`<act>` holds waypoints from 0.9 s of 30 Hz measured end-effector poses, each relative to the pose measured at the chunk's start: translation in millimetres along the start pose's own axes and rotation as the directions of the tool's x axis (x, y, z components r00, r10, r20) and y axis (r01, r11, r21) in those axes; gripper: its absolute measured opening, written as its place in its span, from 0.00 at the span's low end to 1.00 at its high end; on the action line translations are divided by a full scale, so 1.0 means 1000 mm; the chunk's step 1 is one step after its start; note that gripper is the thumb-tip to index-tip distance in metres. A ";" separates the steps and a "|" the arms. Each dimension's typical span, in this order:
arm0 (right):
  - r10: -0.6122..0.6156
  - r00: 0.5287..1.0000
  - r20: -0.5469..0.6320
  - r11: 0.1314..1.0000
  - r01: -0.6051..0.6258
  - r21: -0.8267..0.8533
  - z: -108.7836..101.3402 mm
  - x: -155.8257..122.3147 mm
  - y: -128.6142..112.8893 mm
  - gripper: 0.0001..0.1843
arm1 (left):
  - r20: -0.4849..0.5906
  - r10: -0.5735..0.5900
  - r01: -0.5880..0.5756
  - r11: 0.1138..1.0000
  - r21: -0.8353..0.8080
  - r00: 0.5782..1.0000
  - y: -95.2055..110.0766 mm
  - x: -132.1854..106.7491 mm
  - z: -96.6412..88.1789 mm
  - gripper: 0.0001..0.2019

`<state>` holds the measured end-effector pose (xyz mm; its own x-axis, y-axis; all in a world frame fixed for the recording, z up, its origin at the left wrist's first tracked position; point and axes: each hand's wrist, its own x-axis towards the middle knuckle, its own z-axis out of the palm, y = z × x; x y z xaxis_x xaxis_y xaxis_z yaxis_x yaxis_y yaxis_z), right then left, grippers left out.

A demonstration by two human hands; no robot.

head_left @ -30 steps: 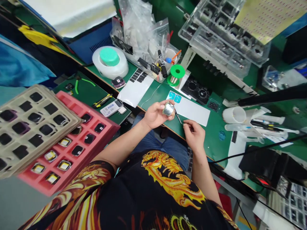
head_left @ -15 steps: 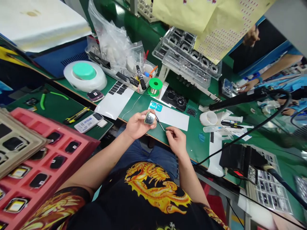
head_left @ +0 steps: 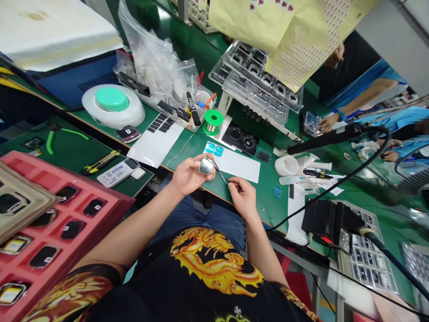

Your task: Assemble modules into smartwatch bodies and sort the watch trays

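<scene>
Presently left hand [head_left: 187, 177] fingers clasp a silver watch case [head_left: 206, 166] — right hand [head_left: 243, 195] fingers pinch tweezers [head_left: 220, 173] just beside it.

A person wears a black short-sleeved T-shirt [head_left: 187, 295] and blue denim jeans [head_left: 201, 217].
The shirt's chest carries a large golden-yellow dragon print [head_left: 214, 261] shaded in orange, its scaled body curling across the black cloth. The left short sleeve [head_left: 80, 293] bears orange and yellow flame-like streaks, and a smaller orange patch shows on the right shoulder. Both forearms are bare below the sleeves, as are the left hand [head_left: 187, 176] and the right hand [head_left: 244, 195].
</scene>
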<state>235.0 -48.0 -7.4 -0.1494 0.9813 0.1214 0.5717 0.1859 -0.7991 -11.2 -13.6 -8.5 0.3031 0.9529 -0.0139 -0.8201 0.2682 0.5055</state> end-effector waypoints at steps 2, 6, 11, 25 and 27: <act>-0.002 1.000 0.000 1.000 0.002 0.002 0.000 0.000 0.000 0.11 | 0.003 0.002 -0.002 1.000 0.004 1.000 0.000 0.000 0.000 0.17; -0.003 1.000 -0.009 1.000 0.002 -0.012 0.000 0.000 -0.002 0.11 | 0.008 0.000 0.000 1.000 0.010 1.000 0.001 0.000 0.000 0.17; 0.001 1.000 -0.007 1.000 -0.001 -0.020 0.000 0.000 -0.004 0.12 | -0.001 0.000 0.000 1.000 0.013 1.000 0.001 0.000 0.000 0.17; 0.003 1.000 -0.013 1.000 -0.003 -0.024 0.000 0.000 -0.004 0.11 | -0.010 -0.001 0.001 1.000 0.002 1.000 0.001 0.000 0.001 0.17; 0.003 1.000 -0.015 1.000 -0.003 -0.021 0.000 0.000 -0.005 0.11 | -0.007 -0.001 0.001 1.000 0.003 1.000 0.001 0.000 0.001 0.17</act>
<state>232.2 -48.7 -3.5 -0.1355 0.9824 0.1283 0.5888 0.1840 -0.7871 -11.8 -13.9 -6.7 0.3004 0.9536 -0.0204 -0.8184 0.2687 0.5079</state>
